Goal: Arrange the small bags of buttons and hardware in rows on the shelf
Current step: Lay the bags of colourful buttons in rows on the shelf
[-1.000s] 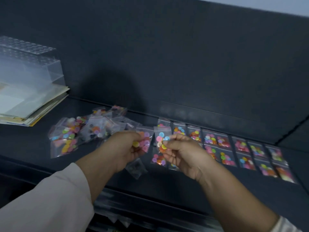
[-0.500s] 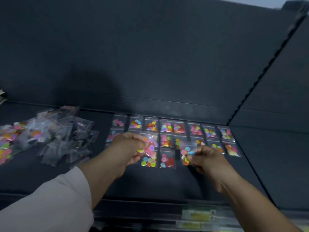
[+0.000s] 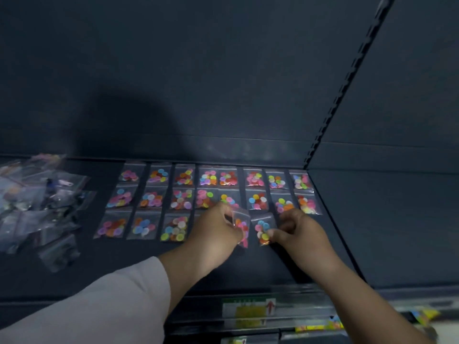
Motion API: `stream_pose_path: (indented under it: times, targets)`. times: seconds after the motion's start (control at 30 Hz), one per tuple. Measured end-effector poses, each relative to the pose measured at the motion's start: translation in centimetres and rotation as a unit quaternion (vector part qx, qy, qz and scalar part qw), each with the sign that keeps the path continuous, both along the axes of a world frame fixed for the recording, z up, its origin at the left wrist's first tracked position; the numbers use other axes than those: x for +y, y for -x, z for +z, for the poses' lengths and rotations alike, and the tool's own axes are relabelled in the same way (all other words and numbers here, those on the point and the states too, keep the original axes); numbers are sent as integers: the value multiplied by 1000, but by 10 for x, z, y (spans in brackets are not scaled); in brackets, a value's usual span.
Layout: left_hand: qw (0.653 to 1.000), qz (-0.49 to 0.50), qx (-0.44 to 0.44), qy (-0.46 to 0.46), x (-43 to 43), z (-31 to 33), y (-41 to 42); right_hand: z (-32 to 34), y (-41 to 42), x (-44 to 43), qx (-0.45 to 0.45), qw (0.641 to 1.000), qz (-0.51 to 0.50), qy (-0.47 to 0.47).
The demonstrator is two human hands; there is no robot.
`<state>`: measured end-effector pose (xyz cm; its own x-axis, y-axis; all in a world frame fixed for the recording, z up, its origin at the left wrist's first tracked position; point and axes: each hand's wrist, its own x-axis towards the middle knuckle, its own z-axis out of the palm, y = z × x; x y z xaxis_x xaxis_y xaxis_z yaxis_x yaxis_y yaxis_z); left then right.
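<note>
Your right hand (image 3: 300, 232) has lowered its pinched bag (image 3: 263, 230) toward the shelf (image 3: 111, 269); beside that grip, your left hand (image 3: 216, 232) clamps another bag (image 3: 243, 228).

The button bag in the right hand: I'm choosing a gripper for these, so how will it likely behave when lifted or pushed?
Probably floppy: the button bag is thin clear film, pinched at one edge by the right hand. Likely light, since fingertips alone hold it. The loose buttons would probably shift and bunch, and the film may slide on the smooth shelf.
</note>
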<state>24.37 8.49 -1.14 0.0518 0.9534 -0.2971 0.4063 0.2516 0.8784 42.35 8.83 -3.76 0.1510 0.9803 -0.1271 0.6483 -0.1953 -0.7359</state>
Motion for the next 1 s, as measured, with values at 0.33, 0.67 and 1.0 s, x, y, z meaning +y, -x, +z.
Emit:
stream_pose_path:
  times: [0.33, 0.67, 1.0]
  targets:
    - [898, -130, 328, -263, -15, -11, 6, -11, -15, -13, -133, 950, 208, -189]
    - [834, -315, 410, -194, -20, -26, 12, -16, -7, -16, -237, 910, 319, -117]
    - [828, -299, 436, -186, -18, -34, 9, -13, -2, -16, -261, 901, 337, -83]
